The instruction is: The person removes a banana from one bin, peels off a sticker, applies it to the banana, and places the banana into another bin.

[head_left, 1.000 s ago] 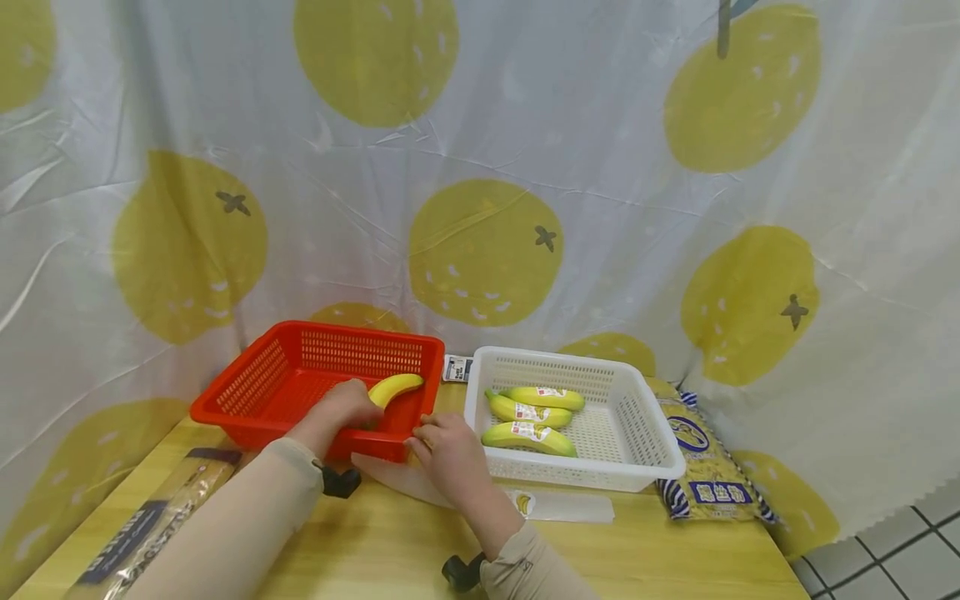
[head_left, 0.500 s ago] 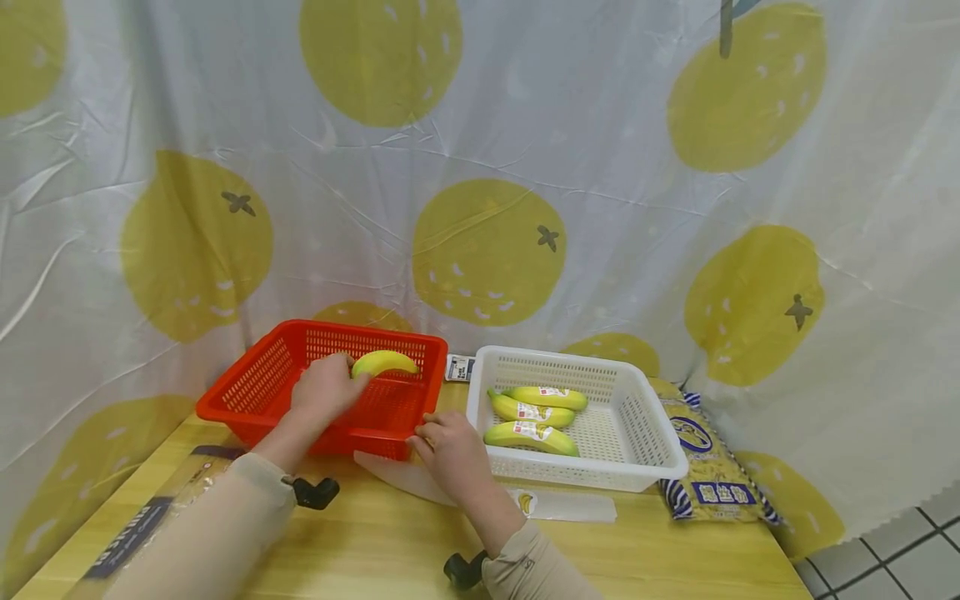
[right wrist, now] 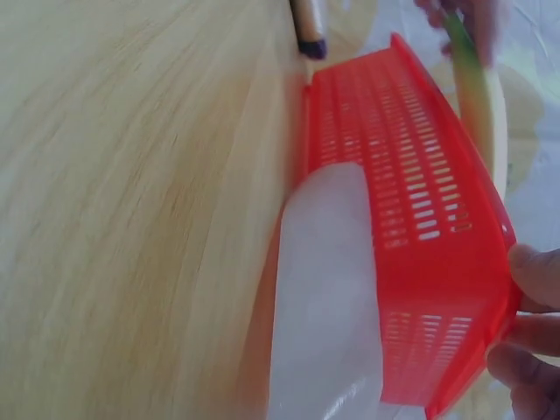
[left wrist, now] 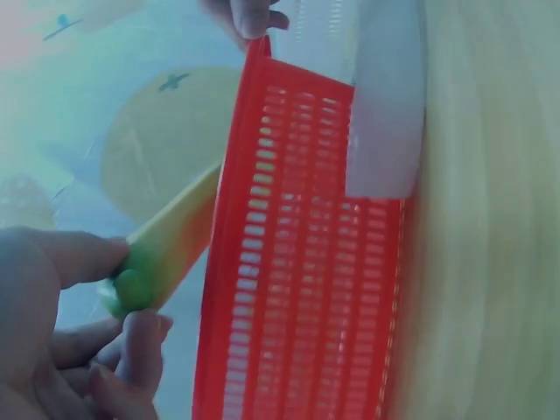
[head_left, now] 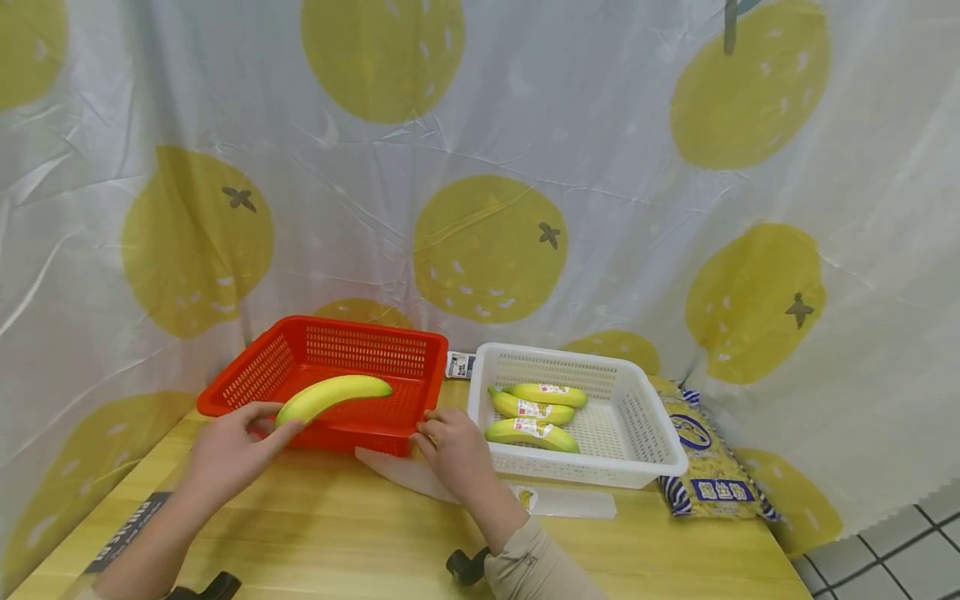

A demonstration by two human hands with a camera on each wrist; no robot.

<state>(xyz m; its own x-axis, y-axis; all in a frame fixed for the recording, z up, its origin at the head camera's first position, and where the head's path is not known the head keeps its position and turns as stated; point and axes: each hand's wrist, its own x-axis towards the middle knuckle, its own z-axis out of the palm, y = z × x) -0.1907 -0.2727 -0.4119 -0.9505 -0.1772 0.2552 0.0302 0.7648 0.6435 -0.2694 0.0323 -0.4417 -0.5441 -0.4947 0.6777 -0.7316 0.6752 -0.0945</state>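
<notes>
A yellow banana with green ends [head_left: 333, 395] is held at one end between the thumb and fingers of my left hand [head_left: 232, 450], above the near rim of the red plastic basket [head_left: 363, 350]. In the left wrist view the green stem end of the banana [left wrist: 171, 241] pokes out between the fingertips. My right hand [head_left: 453, 446] pinches the basket's near right corner, with thumb and fingers on the rim, as the right wrist view also shows. Inside the white basket [head_left: 645, 425] lie three bananas [head_left: 534, 437] with labels. No label shows on the visible side of the held banana.
A pale strip [head_left: 573, 502] bearing a banana sticker [head_left: 525, 498] lies before the baskets, partly under my right hand. Right of the white basket stands a yellow noodle bag [head_left: 716, 467]. A clear packet with a dark label [head_left: 131, 533] lies at left. A fruit-print curtain [head_left: 487, 125] hangs behind.
My left hand has lifted the banana out of the red basket and drawn it back toward the front left. My right hand stays at the basket's corner.
</notes>
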